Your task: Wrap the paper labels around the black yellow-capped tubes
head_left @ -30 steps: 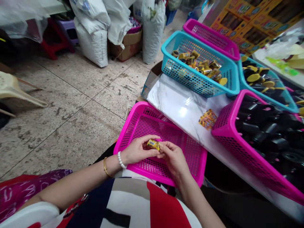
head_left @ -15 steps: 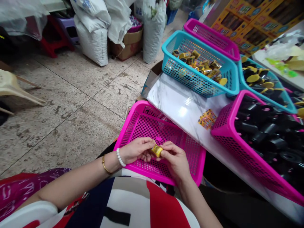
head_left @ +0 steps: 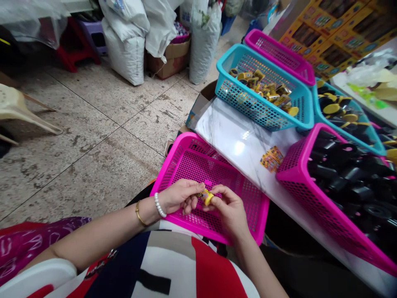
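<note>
Between my two hands is a small yellow cylinder (head_left: pixel 206 197) with a printed label, held above a pink basket (head_left: pixel 182 145). My left hand (head_left: pixel 185 195), with a pearl bracelet at the wrist, pinches its left end between thumb and fingers. At the right end, the thumb and index finger of my right hand (head_left: pixel 228 205) close on the yellow rim. Fingers partly hide the cylinder. The basket lies tilted in front of me, its mesh bottom showing below the hands.
A marble-patterned table (head_left: pixel 231 134) bears printed stickers (head_left: pixel 271 159), a blue basket (head_left: pixel 263 114) of yellow cylinders and a pink basket (head_left: pixel 294 165) of black plastic parts. Another blue basket (head_left: pixel 370 138) holds black-and-yellow parts. White sacks (head_left: pixel 125 54) and a plastic stool (head_left: pixel 25 109) stand on the floor.
The yellow cylinder has turned slightly in my fingers, showing more of its yellow rim. Both hands stay almost in place, and the view has shifted a little.
</note>
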Tool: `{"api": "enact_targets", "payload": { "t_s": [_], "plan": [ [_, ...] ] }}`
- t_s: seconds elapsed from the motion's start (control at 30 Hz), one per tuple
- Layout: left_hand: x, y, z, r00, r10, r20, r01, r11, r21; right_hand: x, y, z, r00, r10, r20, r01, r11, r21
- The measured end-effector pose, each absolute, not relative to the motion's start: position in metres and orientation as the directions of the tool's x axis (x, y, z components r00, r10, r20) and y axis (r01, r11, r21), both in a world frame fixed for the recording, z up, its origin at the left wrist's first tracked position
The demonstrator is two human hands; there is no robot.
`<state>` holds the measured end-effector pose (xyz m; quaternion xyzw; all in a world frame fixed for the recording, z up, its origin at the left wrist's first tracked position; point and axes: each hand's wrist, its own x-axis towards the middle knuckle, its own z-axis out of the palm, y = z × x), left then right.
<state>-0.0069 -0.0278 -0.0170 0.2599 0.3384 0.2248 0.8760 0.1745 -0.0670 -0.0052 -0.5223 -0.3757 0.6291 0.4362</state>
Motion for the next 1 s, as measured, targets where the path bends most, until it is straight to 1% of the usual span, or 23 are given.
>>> {"api": "enact_targets", "payload": {
  "t_s": [0.07, 0.13, 0.17, 0.23, 0.3, 0.4, 0.47, 0.57, 0.67, 0.77, 0.8, 0.9, 0.93, 1.0],
  "plan": [
    [-0.006, -0.028, -0.017, 0.652, 0.572, -0.497, -0.183, 0.755, 0.629, 0.176, -0.067, -0.004, -0.083, 0.968, -0.236, -0.006, -0.237, -0.972],
    [-0.004, -0.029, -0.017, 0.648, 0.592, -0.479, -0.195, 0.737, 0.647, 0.177, -0.067, -0.004, -0.066, 0.991, -0.120, 0.101, -0.113, -0.988],
    [-0.004, -0.029, -0.018, 0.648, 0.602, -0.466, -0.211, 0.730, 0.651, 0.178, -0.067, -0.005, -0.052, 0.995, -0.089, 0.117, -0.083, -0.990],
    [-0.003, -0.029, -0.018, 0.645, 0.616, -0.453, -0.227, 0.720, 0.656, 0.178, -0.068, -0.006, -0.013, 0.996, -0.084, 0.098, -0.082, -0.992],
    [-0.003, -0.029, -0.019, 0.627, 0.615, -0.477, -0.202, 0.721, 0.663, 0.177, -0.069, -0.005, 0.001, 0.997, -0.076, 0.103, -0.076, -0.992],
    [-0.002, -0.029, -0.020, 0.610, 0.598, -0.520, -0.156, 0.734, 0.661, 0.174, -0.069, -0.001, -0.072, 0.997, 0.014, 0.219, 0.029, -0.975],
    [-0.002, -0.029, -0.021, 0.640, 0.573, -0.512, -0.172, 0.756, 0.632, 0.173, -0.069, 0.001, -0.101, 0.994, 0.051, 0.249, 0.075, -0.965],
    [-0.003, -0.028, -0.022, 0.677, 0.545, -0.494, -0.201, 0.783, 0.588, 0.172, -0.070, -0.001, -0.061, 0.997, 0.049, 0.217, 0.061, -0.974],
    [-0.003, -0.028, -0.021, 0.659, 0.565, -0.496, -0.225, 0.777, 0.588, 0.169, -0.074, -0.001, -0.119, 0.993, 0.006, 0.228, 0.033, -0.973],
    [-0.001, -0.031, -0.023, 0.619, 0.584, -0.524, -0.225, 0.772, 0.595, 0.165, -0.075, 0.006, -0.198, 0.980, -0.004, 0.374, 0.072, -0.925],
    [0.000, -0.033, -0.024, 0.602, 0.595, -0.533, -0.230, 0.768, 0.598, 0.165, -0.073, 0.011, -0.213, 0.977, -0.002, 0.447, 0.096, -0.889],
    [0.004, -0.034, -0.033, 0.632, 0.589, -0.503, -0.220, 0.759, 0.612, 0.168, -0.060, 0.029, -0.253, 0.967, -0.006, 0.624, 0.158, -0.765],
    [0.005, -0.033, -0.037, 0.654, 0.580, -0.485, -0.220, 0.760, 0.611, 0.170, -0.054, 0.036, -0.298, 0.954, -0.021, 0.653, 0.188, -0.734],
    [0.009, -0.029, -0.045, 0.716, 0.570, -0.402, -0.232, 0.739, 0.633, 0.174, -0.045, 0.049, -0.428, 0.899, -0.092, 0.657, 0.240, -0.715]
  ]
}}
